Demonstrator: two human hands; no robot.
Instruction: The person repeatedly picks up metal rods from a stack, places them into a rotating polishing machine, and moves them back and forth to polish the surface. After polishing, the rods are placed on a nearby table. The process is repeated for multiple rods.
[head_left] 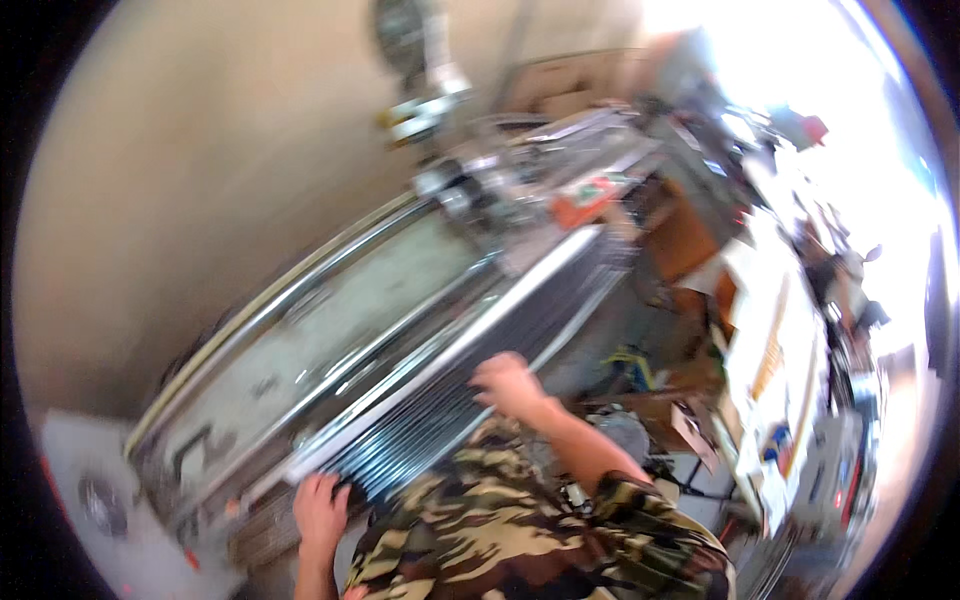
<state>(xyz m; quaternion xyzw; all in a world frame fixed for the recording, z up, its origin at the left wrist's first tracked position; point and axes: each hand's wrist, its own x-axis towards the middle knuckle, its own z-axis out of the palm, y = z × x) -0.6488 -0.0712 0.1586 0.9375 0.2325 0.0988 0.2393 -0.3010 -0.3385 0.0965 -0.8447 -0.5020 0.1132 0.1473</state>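
A long stack of thin shiny metal strips (480, 350) lies along the front edge of a long metal workbench (330, 330) and runs diagonally from lower left to upper right. My left hand (320, 510) grips the near end of the stack, fingers curled over its edge. My right hand (510, 383) rests on top of the stack near its middle, fingers bent over the strips. The picture is blurred by motion. My camouflage shirt (500, 530) fills the lower middle.
A machine head with silver parts (470, 185) sits at the bench's far end, with an orange and green object (590, 195) beside it. A plain beige wall (190, 170) stands on the left. Cardboard, boxes and clutter (770, 360) crowd the floor on the right.
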